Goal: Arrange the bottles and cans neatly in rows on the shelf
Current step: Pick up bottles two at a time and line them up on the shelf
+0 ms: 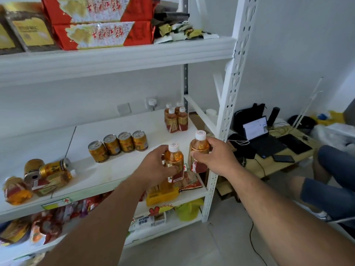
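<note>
While both hands grip a bottle each, the scene reads so:
Left hand (153,166): closed around an upright amber tea bottle (173,157) with a white cap, held over the front right of the middle shelf (107,169).
Right hand (213,156): clasped on a second tea bottle (198,146), upright, just right of the first.
Standing bottles (175,119): four in a tight block at the shelf's back right.
Cans (118,144): four gold ones upright in a row, mid-shelf.
Left pile (36,177): bottles and cans lying tumbled at the shelf's left end.
Yellow packet (162,192): flat on the front edge below the left hand.
Laptop (259,131): open on a low table to the right.
</note>
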